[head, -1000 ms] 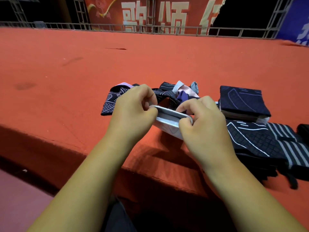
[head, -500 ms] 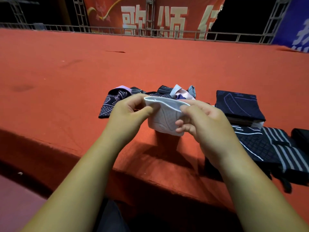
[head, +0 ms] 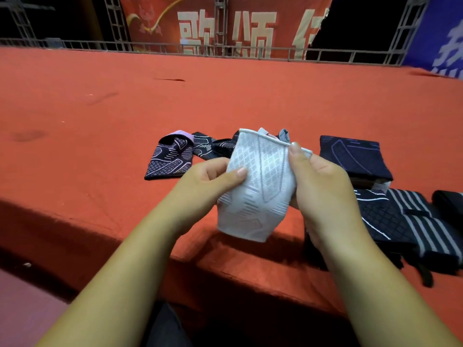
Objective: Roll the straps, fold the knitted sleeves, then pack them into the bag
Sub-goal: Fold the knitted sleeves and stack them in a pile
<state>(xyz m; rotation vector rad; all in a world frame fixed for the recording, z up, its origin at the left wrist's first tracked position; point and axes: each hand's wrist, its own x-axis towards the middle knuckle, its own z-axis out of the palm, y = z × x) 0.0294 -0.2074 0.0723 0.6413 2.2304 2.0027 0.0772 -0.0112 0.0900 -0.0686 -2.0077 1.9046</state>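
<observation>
holding a white sleeve (head: 258, 186) upright above the red carpet edge (head: 225, 261), both hands pinch it. left hand (head: 203, 186) grips its left side, thumb (head: 235, 175) pressed on the front, fingers curled behind. right hand (head: 318, 186) takes the top right rim, thumb (head: 295, 151) on front, fingers hidden behind. beyond the fingertips lie dark sleeves (head: 172, 159); right of the right hand sits a folded stack (head: 355, 156).

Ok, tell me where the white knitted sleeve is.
The white sleeve is mid-frame in the head view, held above the red carpet between the left hand, pinching its left side, and the right hand, pinching its top rim; dark patterned sleeves lie behind.
</observation>
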